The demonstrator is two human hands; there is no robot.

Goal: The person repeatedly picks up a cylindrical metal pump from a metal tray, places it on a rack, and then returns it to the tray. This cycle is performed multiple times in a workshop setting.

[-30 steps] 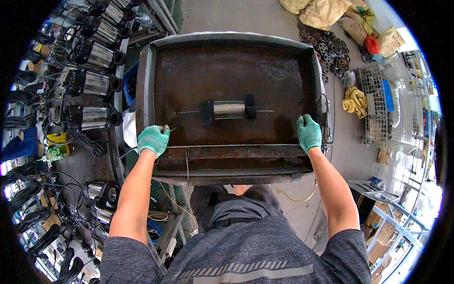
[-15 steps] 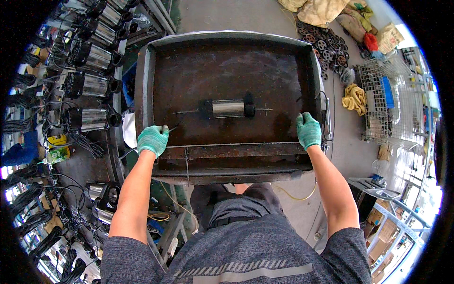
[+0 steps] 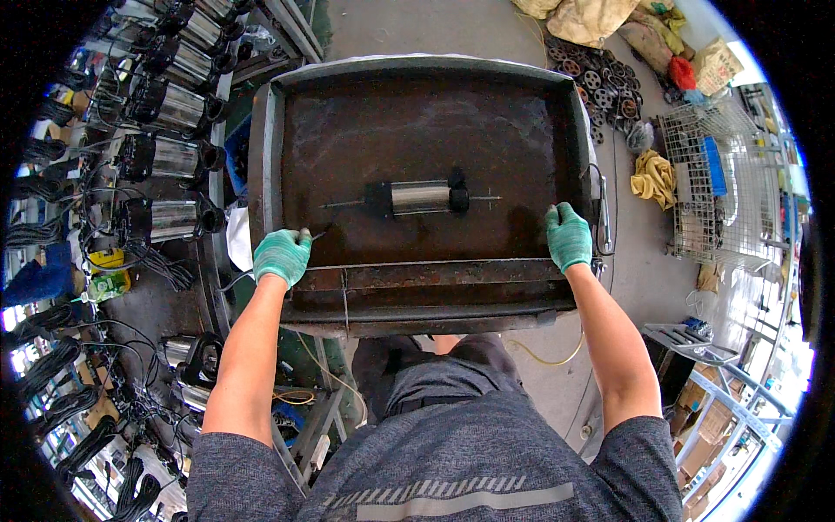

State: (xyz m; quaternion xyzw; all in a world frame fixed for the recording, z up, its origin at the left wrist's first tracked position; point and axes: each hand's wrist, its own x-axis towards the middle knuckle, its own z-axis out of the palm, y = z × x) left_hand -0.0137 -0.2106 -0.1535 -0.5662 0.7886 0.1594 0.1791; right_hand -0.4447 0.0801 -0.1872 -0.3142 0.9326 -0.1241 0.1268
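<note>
A large dark rectangular metal tank [image 3: 265,165] stands in front of me. In its middle lies a silver cylinder with black ends and thin rods [image 3: 421,197], like the motor-like units at left. My left hand [image 3: 283,256], in a green glove, is closed at the tank's near left wall; a thin dark tip shows beside its thumb. Over the near right wall, my right hand [image 3: 570,237], gloved alike, has its fingers curled. What either hand grips is hidden beneath the fingers. Both hands are apart from the cylinder.
A crossbar [image 3: 435,264] spans the tank's near side. Silver cylindrical units [image 3: 174,157] with black cables line the left rack. At right are a wire cage [image 3: 696,191], a yellowish cloth [image 3: 652,181], a heap of small wheels [image 3: 604,87] and sacks [image 3: 591,19].
Both hands stay at the tank's sides, with only a very slight shift. The pale streaks on the tank's dark inner surface look different. The cylinder has hardly moved.
</note>
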